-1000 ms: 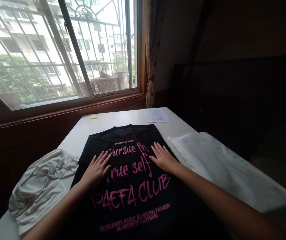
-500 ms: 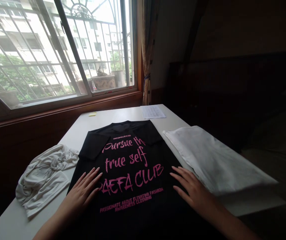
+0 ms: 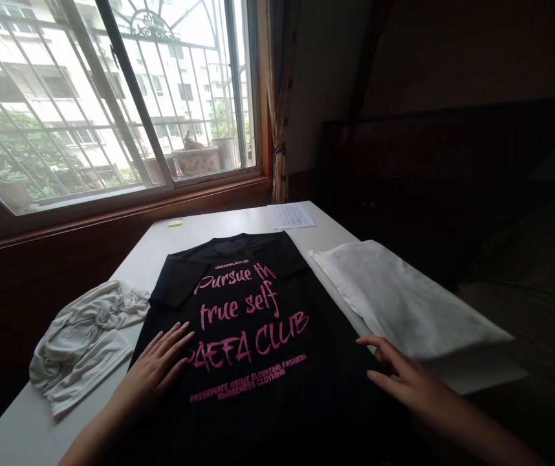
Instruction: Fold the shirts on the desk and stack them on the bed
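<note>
My left hand (image 3: 163, 359) lies palm down on the black T-shirt (image 3: 248, 414), fingers stretched out and nearly together, resting by the first letters of "PAEFA CLUB" and grasping nothing. My right hand (image 3: 394, 369) is at the shirt's right edge, loose, with thumb and forefinger spread apart; I cannot tell whether its hidden fingers touch the fabric.

The T-shirt lies face up on the white table (image 3: 219, 220), between my arms, its collar toward the far end and its pink lettering reading upright to me. Its lower part runs into shadow near me, so I cannot make out the hem.

Left of the shirt, a crumpled white cloth (image 3: 88, 340) sits near the table's edge. On the right, a flatter white cloth (image 3: 394, 291) is spread just beside the shirt. Beyond the collar are a printed sheet of paper (image 3: 293, 217) and a small yellow note (image 3: 175, 222). A barred window (image 3: 64, 103) stands past the table.
</note>
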`<state>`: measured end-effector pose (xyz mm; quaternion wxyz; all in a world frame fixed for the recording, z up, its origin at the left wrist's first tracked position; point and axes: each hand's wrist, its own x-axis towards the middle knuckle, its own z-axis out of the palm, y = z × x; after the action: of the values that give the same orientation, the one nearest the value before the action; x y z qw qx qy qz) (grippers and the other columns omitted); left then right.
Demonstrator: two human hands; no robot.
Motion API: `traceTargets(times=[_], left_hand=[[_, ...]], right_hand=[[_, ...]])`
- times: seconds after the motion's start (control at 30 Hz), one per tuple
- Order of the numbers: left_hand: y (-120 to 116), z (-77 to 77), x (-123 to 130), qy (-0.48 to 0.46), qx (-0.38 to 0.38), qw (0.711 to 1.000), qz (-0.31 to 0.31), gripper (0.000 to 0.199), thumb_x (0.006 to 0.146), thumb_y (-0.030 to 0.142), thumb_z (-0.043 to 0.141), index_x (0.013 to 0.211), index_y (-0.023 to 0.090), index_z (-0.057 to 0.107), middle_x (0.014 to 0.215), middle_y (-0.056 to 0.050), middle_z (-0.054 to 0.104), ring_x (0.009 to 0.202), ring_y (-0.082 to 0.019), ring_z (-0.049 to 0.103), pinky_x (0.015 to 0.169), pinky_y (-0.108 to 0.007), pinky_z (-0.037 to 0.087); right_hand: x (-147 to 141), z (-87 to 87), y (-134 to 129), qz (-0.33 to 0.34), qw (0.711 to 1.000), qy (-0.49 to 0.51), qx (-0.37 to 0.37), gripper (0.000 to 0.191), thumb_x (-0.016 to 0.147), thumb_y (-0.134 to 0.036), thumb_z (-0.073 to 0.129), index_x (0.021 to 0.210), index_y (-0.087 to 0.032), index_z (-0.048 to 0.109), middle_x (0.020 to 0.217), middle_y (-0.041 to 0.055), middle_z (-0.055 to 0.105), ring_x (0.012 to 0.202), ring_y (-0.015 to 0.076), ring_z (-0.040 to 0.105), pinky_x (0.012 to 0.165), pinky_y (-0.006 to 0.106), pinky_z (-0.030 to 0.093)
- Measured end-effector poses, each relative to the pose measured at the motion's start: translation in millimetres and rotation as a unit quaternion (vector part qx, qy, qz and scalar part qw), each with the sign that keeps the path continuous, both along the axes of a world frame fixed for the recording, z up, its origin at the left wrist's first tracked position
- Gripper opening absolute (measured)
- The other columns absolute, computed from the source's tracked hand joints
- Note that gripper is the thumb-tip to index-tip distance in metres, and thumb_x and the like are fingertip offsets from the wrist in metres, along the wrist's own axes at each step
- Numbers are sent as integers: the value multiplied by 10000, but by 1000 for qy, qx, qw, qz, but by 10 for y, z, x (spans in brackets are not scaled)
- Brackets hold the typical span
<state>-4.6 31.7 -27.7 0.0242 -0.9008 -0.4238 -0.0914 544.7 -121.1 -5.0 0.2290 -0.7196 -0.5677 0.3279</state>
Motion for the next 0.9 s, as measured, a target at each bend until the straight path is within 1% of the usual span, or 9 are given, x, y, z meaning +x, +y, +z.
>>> traceTargets(times=[0.1, 0.17, 0.27, 0.33, 0.43, 0.53, 0.63, 0.77, 0.9], left_hand=[[-4, 24, 6, -1, -17, 1000, 0, 536, 1062, 427, 461, 1589, 384, 372, 1661, -8, 385, 1530, -263, 373, 1240, -552, 340], [-1, 20, 5, -7, -22, 1000, 2, 533, 1064, 423, 456, 1589, 377, 375, 1661, -15, 386, 1533, -265, 365, 1240, -563, 330], [16, -4, -2, -17, -24, 1000, 6, 534, 1060, 428, 464, 1585, 377, 383, 1658, -20, 394, 1532, -272, 364, 1237, -582, 322], [28, -11, -4, -23, -26, 999, 7, 521, 1056, 427, 470, 1571, 375, 411, 1649, -26, 412, 1523, -283, 381, 1226, -597, 335], [30, 38, 36, -34, -26, 999, 6, 482, 1046, 424, 487, 1524, 356, 496, 1616, -46, 468, 1497, -308, 427, 1199, -617, 373], [-17, 180, 171, -54, -32, 998, -7, 406, 1029, 425, 525, 1414, 335, 620, 1511, -45, 596, 1446, -305, 504, 1174, -560, 447], [-127, 377, 405, -83, -59, 995, -13, 343, 1037, 403, 524, 1341, 326, 665, 1372, -34, 696, 1283, -246, 651, 1079, -415, 559], [-296, 577, 769, -101, -107, 988, -38, 369, 1045, 335, 518, 1405, 353, 601, 1264, -22, 734, 1084, -198, 731, 931, -328, 612], [-392, 644, 1106, -95, -119, 985, -86, 507, 1025, 319, 562, 1521, 364, 467, 1326, -48, 700, 1126, -230, 711, 951, -369, 601]], right_hand=[[2, 207, 77, -8, 994, 102, -31, 633, 852, -644, 607, 1392, -328, 513, 1336, 147, 657, 1364, 379, 557, 1057, 472, 492], [-18, 343, 144, -6, 986, 161, -50, 639, 844, -656, 649, 1374, -329, 504, 1421, 159, 600, 1400, 387, 519, 1075, 479, 475], [-121, 551, 265, 16, 967, 245, -61, 575, 863, -633, 682, 1308, -314, 506, 1404, 126, 586, 1288, 345, 606, 1020, 447, 508], [-235, 670, 362, 36, 950, 305, -56, 491, 887, -591, 690, 1249, -305, 521, 1306, 76, 618, 1143, 284, 666, 939, 401, 538], [-440, 769, 547, 52, 920, 384, -51, 382, 889, -504, 736, 1158, -292, 568, 1131, 12, 643, 969, 194, 670, 834, 313, 539], [-650, 759, 762, 46, 894, 443, -49, 317, 864, -420, 780, 1089, -269, 615, 1027, -7, 646, 916, 153, 648, 812, 265, 523], [-842, 672, 946, 43, 867, 491, -72, 290, 887, -402, 747, 1119, -266, 639, 1116, 24, 676, 926, 155, 657, 832, 283, 537], [-1009, 504, 1085, 64, 850, 510, -113, 381, 887, -355, 727, 1245, -268, 630, 1335, 72, 666, 1008, 176, 686, 885, 314, 550], [-1043, 362, 1126, 96, 851, 506, -104, 516, 818, -242, 758, 1313, -284, 619, 1439, 64, 618, 1166, 214, 668, 966, 342, 543]])
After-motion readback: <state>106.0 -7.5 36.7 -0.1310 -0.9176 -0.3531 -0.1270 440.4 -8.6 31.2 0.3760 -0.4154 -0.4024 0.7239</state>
